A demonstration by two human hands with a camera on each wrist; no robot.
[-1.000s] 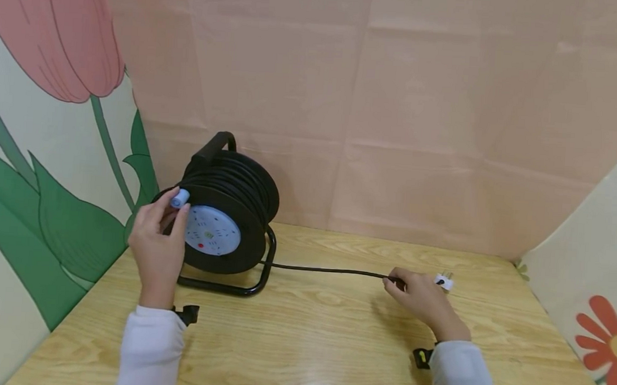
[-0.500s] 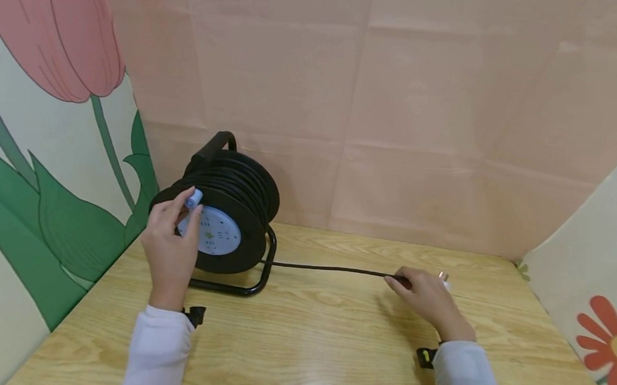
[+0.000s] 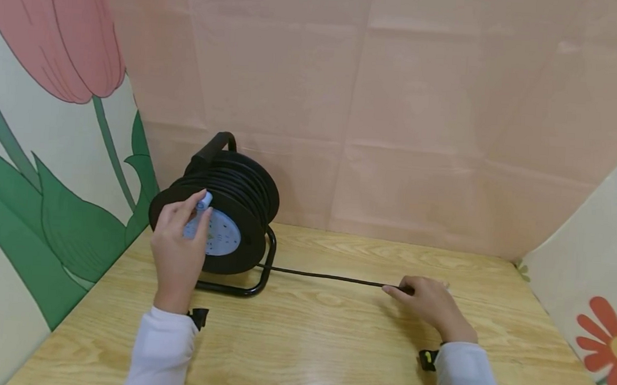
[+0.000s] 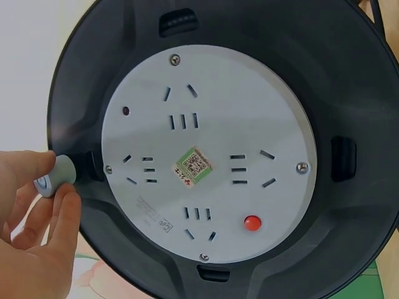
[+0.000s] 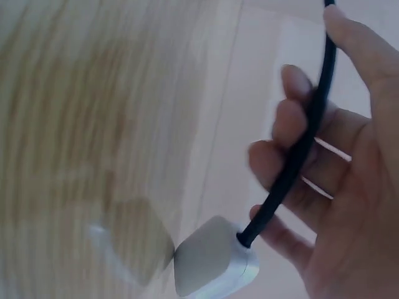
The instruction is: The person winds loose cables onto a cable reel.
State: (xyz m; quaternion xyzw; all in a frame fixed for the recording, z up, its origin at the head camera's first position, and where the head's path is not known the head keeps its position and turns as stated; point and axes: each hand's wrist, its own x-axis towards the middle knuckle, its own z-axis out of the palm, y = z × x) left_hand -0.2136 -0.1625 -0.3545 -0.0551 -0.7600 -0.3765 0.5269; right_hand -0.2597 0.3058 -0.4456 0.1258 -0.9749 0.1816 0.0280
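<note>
A black cable reel [image 3: 233,211] wound with cord stands on its tube frame at the left of the table. Its pale blue socket panel [image 4: 206,149] carries several outlets and a red button [image 4: 252,223]. My left hand [image 3: 180,246] pinches the light blue crank knob [image 4: 57,176] on the reel's face between thumb and fingers. From the reel's base the black cord [image 3: 324,275] runs right, nearly straight, to my right hand [image 3: 431,303]. That hand grips the cord, with fingers curled round it. Just past it, the white plug [image 5: 215,258] hangs at the cord's end, close to the tabletop.
The wood-grain table [image 3: 299,339] lies under everything. A pinkish backdrop [image 3: 398,115] rises behind, and flower-printed sheets stand at left and right. The reel's black carrying handle [image 3: 213,148] points up and back.
My left hand has moved right with the crank knob along the top of the reel's face. My right hand has shifted slightly right and nearer with the cord; the plug has slipped behind it.
</note>
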